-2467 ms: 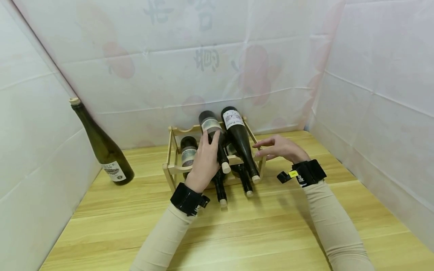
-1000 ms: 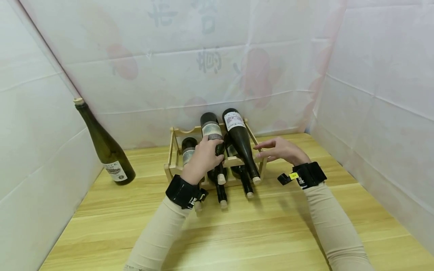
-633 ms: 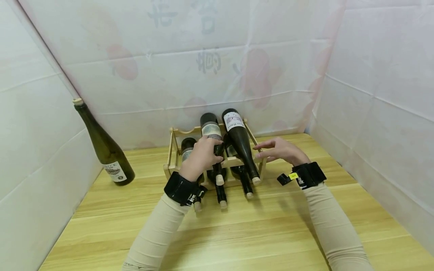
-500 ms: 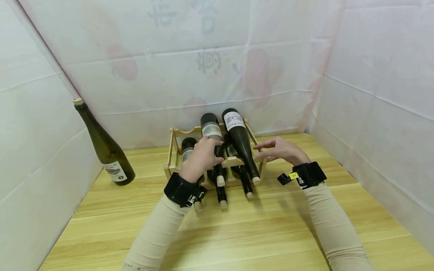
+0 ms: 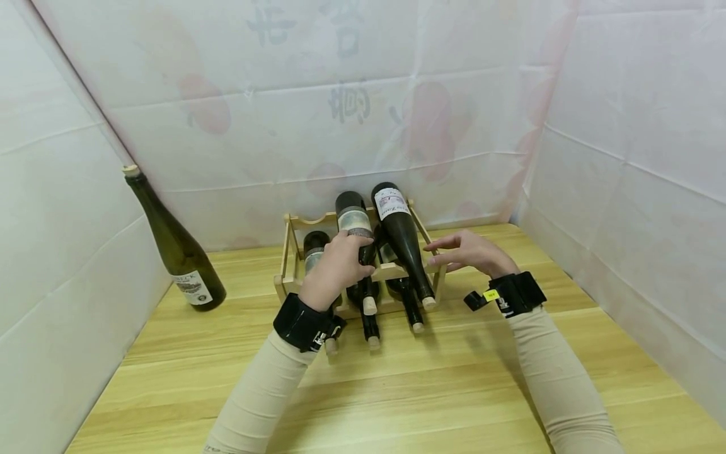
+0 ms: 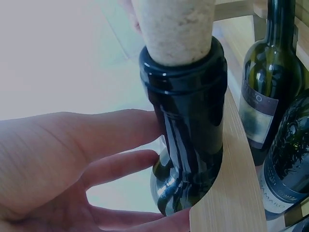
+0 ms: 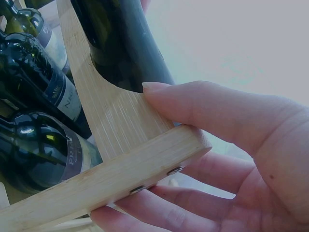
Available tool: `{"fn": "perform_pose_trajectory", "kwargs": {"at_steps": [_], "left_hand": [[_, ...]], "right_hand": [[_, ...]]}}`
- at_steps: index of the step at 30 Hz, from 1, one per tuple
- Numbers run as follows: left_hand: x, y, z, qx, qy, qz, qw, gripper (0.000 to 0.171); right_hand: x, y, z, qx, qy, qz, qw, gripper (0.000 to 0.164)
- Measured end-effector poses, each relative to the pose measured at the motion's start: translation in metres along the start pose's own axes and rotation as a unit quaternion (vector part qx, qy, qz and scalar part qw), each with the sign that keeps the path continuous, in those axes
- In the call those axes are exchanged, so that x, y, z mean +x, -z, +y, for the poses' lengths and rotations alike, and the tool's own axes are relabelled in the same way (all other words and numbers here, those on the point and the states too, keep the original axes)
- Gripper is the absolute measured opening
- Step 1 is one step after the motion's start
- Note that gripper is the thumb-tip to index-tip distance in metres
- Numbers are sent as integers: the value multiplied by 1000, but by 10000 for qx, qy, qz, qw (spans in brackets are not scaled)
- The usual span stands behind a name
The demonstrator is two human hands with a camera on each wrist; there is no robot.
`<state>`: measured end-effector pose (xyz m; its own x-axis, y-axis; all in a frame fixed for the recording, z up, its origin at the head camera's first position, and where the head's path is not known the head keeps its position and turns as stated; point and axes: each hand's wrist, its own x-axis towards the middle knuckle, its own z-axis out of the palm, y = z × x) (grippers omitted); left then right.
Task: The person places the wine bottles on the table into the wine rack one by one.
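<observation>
My left hand (image 5: 334, 268) holds a dark, cork-stopped wine bottle (image 5: 350, 205) on the upper tier of a small wooden wine rack (image 5: 392, 272). The bottle lies neck-forward and tilted down. In the left wrist view my thumb touches the bottle neck (image 6: 190, 111), and the fingers reach round its far side. My right hand (image 5: 467, 252) grips the rack's right end; in the right wrist view its thumb (image 7: 193, 99) lies on the rail beside a second upper bottle (image 7: 123, 46), with fingers under the end bar (image 7: 111, 176). That bottle, white-labelled in the head view, slants neck-forward.
Several bottles lie on the lower tier, among them a left one (image 5: 314, 243) and a right one (image 5: 405, 293). A corked green bottle (image 5: 176, 252) stands upright at the table's left. White sheeting (image 5: 272, 139) closes off the back and sides.
Since the earliest frame, the left-hand bottle's neck has come down and slightly left onto the rack, and my left hand has shifted its hold. In the last second little moves; my right hand stays put.
</observation>
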<state>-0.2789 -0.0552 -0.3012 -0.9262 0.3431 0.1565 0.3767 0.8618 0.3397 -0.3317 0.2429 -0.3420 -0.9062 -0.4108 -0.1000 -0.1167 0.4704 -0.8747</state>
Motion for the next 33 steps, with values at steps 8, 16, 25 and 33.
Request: {"fn": "perform_pose_trajectory", "kwargs": {"at_steps": [8,16,25,33], "left_hand": [[-2,6,-1,95,-137,-11,9999,55],[-15,32,-6,117,-208,230,9995,53],[-31,62,-28,-76,-71,682,9976,57],[-37,69,-44,-65,-117,724,9973,56]], "right_hand": [[1,0,0,0,9,-33,10000,56],[3,0,-2,37,48,-57,10000,57],[3,1,-1,43,50,-73,10000,60],[1,1,1,40,43,3,10000,58]]}}
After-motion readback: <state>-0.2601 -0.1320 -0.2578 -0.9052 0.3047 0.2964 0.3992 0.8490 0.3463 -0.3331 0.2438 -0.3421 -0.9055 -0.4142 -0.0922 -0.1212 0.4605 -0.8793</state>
